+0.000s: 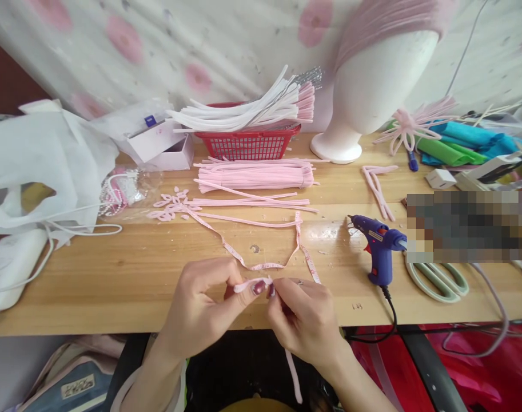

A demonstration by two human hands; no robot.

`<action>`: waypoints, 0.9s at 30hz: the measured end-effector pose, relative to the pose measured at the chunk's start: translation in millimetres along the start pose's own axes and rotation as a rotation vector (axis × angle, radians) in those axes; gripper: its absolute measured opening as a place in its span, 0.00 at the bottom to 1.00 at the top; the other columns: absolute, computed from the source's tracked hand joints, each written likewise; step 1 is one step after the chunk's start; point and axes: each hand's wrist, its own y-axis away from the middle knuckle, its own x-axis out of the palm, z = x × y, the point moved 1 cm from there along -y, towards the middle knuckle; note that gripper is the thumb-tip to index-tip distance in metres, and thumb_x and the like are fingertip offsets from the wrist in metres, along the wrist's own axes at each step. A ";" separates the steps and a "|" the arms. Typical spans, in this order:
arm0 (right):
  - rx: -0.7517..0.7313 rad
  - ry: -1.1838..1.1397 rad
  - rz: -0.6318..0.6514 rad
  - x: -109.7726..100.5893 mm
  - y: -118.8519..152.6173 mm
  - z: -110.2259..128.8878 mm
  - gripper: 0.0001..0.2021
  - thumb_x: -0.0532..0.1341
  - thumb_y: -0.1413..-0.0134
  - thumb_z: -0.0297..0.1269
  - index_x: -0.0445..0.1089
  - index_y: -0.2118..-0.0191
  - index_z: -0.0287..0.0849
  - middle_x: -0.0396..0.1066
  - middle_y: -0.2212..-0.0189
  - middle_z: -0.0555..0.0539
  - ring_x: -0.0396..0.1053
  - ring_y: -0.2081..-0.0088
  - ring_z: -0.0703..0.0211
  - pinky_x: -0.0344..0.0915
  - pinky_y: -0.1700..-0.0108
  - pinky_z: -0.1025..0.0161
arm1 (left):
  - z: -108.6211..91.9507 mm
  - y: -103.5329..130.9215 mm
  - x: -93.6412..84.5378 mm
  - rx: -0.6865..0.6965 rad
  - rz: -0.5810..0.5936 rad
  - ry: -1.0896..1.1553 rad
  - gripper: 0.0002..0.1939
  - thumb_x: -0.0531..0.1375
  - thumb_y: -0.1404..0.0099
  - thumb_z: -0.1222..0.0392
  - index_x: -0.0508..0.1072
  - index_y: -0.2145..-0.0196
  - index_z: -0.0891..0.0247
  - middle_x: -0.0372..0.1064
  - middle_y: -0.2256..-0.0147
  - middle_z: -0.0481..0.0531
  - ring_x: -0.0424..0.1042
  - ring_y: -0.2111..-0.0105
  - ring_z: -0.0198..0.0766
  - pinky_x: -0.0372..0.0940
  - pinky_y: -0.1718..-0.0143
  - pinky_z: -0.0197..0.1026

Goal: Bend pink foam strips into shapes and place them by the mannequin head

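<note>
Both hands meet over the table's front edge, pinching one pink pipe cleaner (294, 377). My left hand (204, 303) grips its short end between thumb and forefinger. Right beside it, my right hand (303, 315) pinches the same pipe cleaner, whose long end hangs down below that hand. The exact bend between the fingertips is partly hidden. Just beyond the hands a pink tape measure (265, 266) lies in a loose curve. Behind it are several loose pink pipe cleaners (252, 202), a thick pink bundle (256, 175) and small pink looped pieces (170, 204).
A blue glue gun (378, 246) stands right of my hands, beside green-handled scissors (436, 280). At the back are a red basket (247, 143) of pipe cleaners and a white foam head (381, 86). A white bag (38, 160) and a white box (175, 153) sit left.
</note>
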 end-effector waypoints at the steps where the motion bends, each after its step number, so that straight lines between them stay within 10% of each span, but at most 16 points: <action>1: -0.007 0.016 -0.026 0.7 -0.5 0.7 0.17 0.54 0.46 0.22 0.47 0.77 0.45 0.43 0.83 0.58 0.43 0.82 0.68 0.42 0.78 0.64 | -0.4 3.5 1.7 0.004 -0.012 -0.010 0.18 0.64 0.36 0.66 0.61 0.80 0.63 0.55 0.82 0.40 0.56 0.80 0.26 0.52 0.77 0.32; 10: 0.051 -0.104 0.020 -11.6 -0.3 -7.2 0.13 0.52 0.41 0.24 0.64 0.76 0.40 0.60 0.84 0.53 0.55 0.82 0.67 0.50 0.77 0.66 | 9.1 8.2 3.9 0.001 -0.079 0.044 0.07 0.63 0.35 0.68 0.69 0.69 0.59 0.66 0.74 0.42 0.66 0.74 0.29 0.62 0.71 0.31; 19: 0.739 -1.153 0.187 5.8 11.8 -2.9 0.24 0.56 0.34 0.51 0.62 0.79 0.42 0.54 0.89 0.58 0.54 0.86 0.69 0.65 0.77 0.68 | 21.7 9.3 5.3 0.056 -0.101 0.187 0.06 0.64 0.36 0.68 0.72 0.68 0.60 0.66 0.73 0.47 0.67 0.72 0.33 0.62 0.71 0.35; 27: 0.907 -1.660 0.268 13.5 9.2 -4.5 0.21 0.63 0.41 0.45 0.64 0.81 0.39 0.50 0.92 0.60 0.43 0.91 0.73 0.60 0.85 0.72 | 31.2 21.2 9.8 0.110 -0.248 0.302 0.07 0.66 0.37 0.60 0.73 0.72 0.60 0.66 0.75 0.48 0.67 0.74 0.36 0.62 0.73 0.39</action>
